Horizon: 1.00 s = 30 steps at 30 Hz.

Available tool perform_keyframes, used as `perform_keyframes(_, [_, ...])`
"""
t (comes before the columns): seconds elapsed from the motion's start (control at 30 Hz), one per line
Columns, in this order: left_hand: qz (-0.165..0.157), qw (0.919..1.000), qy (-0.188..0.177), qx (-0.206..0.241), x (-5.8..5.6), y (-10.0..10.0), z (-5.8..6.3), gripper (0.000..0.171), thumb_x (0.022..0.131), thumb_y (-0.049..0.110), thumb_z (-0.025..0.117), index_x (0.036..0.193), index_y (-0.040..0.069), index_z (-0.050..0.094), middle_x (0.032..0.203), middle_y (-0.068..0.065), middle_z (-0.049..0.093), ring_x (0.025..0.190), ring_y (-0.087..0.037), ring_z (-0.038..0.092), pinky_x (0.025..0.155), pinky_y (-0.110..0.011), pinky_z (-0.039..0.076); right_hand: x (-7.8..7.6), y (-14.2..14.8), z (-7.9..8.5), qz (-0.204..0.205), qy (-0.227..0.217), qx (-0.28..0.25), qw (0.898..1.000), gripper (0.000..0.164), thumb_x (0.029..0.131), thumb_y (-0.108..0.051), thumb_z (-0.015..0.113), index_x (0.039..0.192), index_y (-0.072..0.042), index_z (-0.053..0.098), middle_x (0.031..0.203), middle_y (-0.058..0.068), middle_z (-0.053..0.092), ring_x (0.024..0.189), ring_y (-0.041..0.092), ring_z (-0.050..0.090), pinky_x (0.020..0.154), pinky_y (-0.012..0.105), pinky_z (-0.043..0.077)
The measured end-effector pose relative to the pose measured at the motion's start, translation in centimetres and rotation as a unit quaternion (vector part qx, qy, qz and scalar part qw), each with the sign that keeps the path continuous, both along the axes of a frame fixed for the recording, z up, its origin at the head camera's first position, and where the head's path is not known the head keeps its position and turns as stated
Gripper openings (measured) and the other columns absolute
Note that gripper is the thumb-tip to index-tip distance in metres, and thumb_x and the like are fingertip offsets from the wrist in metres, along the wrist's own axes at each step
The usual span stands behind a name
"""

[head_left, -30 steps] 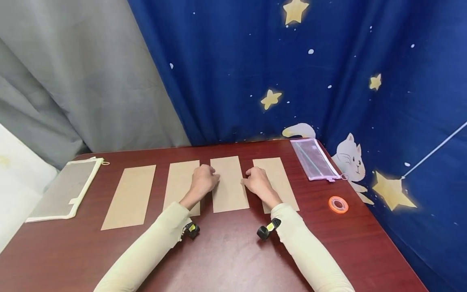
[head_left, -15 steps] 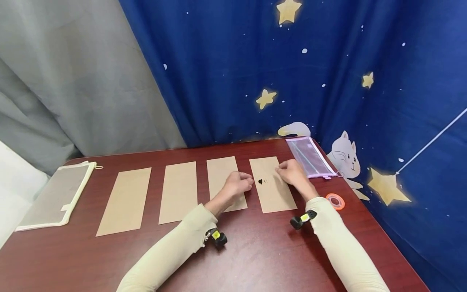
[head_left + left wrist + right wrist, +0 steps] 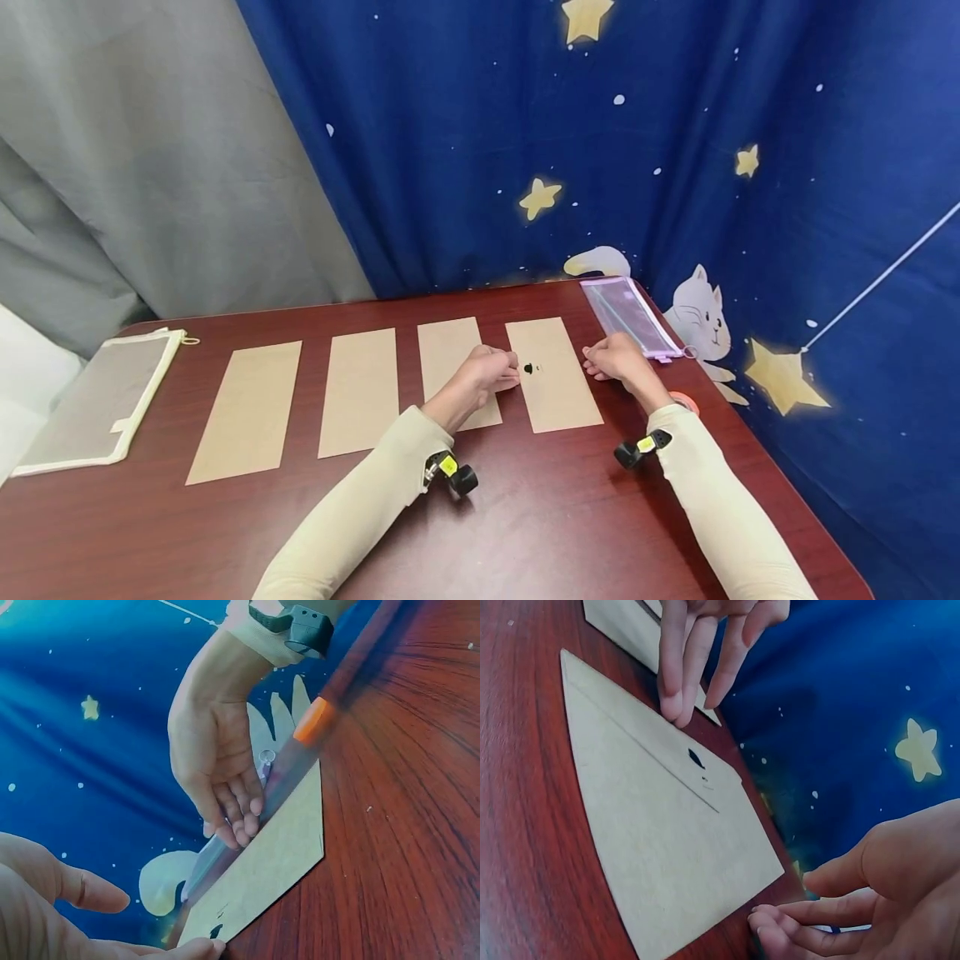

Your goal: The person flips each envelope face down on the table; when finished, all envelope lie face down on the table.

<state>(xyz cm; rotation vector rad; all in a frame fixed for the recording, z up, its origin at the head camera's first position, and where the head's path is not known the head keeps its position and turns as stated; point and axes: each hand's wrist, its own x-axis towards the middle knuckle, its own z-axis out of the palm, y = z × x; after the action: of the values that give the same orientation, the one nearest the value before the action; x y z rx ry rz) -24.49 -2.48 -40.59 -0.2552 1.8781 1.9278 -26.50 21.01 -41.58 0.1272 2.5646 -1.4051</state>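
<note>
A flat tan kraft paper piece [image 3: 564, 392] with a small black print lies rightmost in a row of similar pieces; whether it is a bag or an envelope I cannot tell. My left hand [image 3: 487, 368] is at its left edge, fingers fairly straight, fingertips touching the edge in the right wrist view. Past the right edge, my right hand [image 3: 618, 360] sits low with loosely bent fingers and thumb apart, holding nothing visible. In the right wrist view, a straight crease crosses the paper [image 3: 652, 847]. The left forearm and hand partly cover the neighbouring kraft piece [image 3: 446, 342].
Two more kraft pieces, one middle-left [image 3: 360, 392] and one far left [image 3: 247, 412], lie flat. A white-edged mesh pouch [image 3: 127, 446] rests at the left. Behind my right hand are a purple mesh pouch [image 3: 626, 312] and a partly hidden orange ring [image 3: 686, 402]. Curtains hang behind the table.
Both hands have shifted right from the third kraft piece to the rightmost one. The right hand has moved off its surface to beyond its right edge, and the black print has come into view.
</note>
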Motion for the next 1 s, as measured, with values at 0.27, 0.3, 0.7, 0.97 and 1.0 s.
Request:
perform_keyframes(0.27, [0.004,0.9967,-0.052,0.062,-0.6,-0.2,-0.2,0.044,0.093,-0.004,0.049,0.135,-0.012,0.045,0.137,-0.032,0.048,0.113,-0.036,0.059,0.111,-0.042,0.051,-0.1,-0.4,0.1,-0.009,-0.048,-0.010,0.999,0.027,0.099,-0.006,0.053,0.112,0.015,0.064,0.068,-0.005,0.064,0.060,0.000,0.059,0.053,0.015,0.053])
perform_keyframes(0.3, [0.003,0.9961,-0.056,0.068,-0.7,-0.2,-0.3,0.046,0.093,-0.004,0.048,0.138,-0.012,0.042,0.139,-0.032,0.046,0.117,-0.037,0.057,0.112,-0.042,0.050,-0.1,-0.4,0.1,-0.009,-0.047,-0.010,0.999,0.027,0.098,-0.006,0.054,0.112,0.015,0.065,0.067,-0.006,0.064,0.060,0.000,0.059,0.053,0.015,0.052])
perform_keyframes(0.7, [-0.001,0.9972,-0.041,0.063,-1.0,-0.6,-0.4,0.035,0.098,-0.007,0.046,0.131,-0.017,0.048,0.115,-0.021,0.054,0.106,-0.029,0.059,0.112,-0.041,0.050,-0.1,-0.2,0.0,-0.009,-0.016,-0.062,0.998,0.027,0.095,0.000,0.058,0.115,0.017,0.063,0.070,-0.005,0.065,0.065,0.003,0.059,0.059,0.017,0.056])
perform_keyframes(0.97, [0.021,0.9988,0.005,0.044,-1.3,-1.1,-0.2,0.030,0.096,-0.012,0.052,0.123,-0.015,0.063,0.107,-0.023,0.070,0.083,-0.019,0.070,0.092,-0.034,0.061,-0.2,-0.2,0.2,-0.022,0.006,-0.091,0.996,0.026,0.095,0.003,0.058,0.115,0.020,0.061,0.070,-0.005,0.065,0.065,0.003,0.061,0.064,0.019,0.060])
perform_keyframes(1.0, [0.027,0.9984,0.009,0.048,-1.4,-1.1,-0.2,0.029,0.095,-0.013,0.053,0.122,-0.015,0.065,0.104,-0.022,0.072,0.080,-0.017,0.071,0.088,-0.033,0.062,-0.2,-0.2,0.3,-0.024,0.005,-0.098,0.995,0.026,0.095,0.003,0.058,0.115,0.020,0.061,0.070,-0.005,0.065,0.065,0.003,0.062,0.065,0.019,0.060])
